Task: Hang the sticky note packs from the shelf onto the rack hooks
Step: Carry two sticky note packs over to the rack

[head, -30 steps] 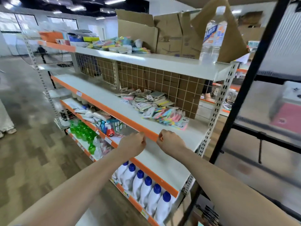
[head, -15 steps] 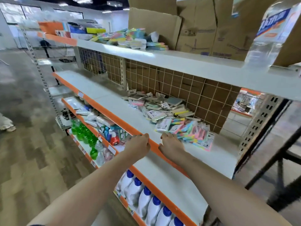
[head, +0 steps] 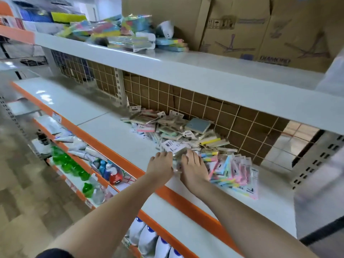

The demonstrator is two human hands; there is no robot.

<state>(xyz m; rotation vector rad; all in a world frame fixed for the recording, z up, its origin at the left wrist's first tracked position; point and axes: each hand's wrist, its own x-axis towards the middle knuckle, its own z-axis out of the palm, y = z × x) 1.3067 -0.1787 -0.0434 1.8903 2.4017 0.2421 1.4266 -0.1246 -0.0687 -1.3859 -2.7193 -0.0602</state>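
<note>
A loose heap of sticky note packs (head: 188, 135) lies on the white middle shelf (head: 104, 131) against a wire grid back panel (head: 188, 101). Pastel packs (head: 234, 172) fan out at the heap's right side. My left hand (head: 161, 167) and my right hand (head: 192, 164) reach side by side over the shelf, fingers stretched forward onto the near edge of the heap. Both hands touch a clear-wrapped pack (head: 176, 154) with a white label. No rack hooks show on the grid.
The orange shelf lip (head: 115, 157) runs under my wrists. A top shelf (head: 204, 71) overhangs with more colourful packs (head: 119, 32) and cardboard boxes (head: 260, 28). Lower shelves hold green bottles (head: 65, 161) and white bottles with blue caps (head: 156, 241).
Both hands left the orange shelf lip and moved forward onto the heap, fingers now extended. The camera came closer and lower over the middle shelf.
</note>
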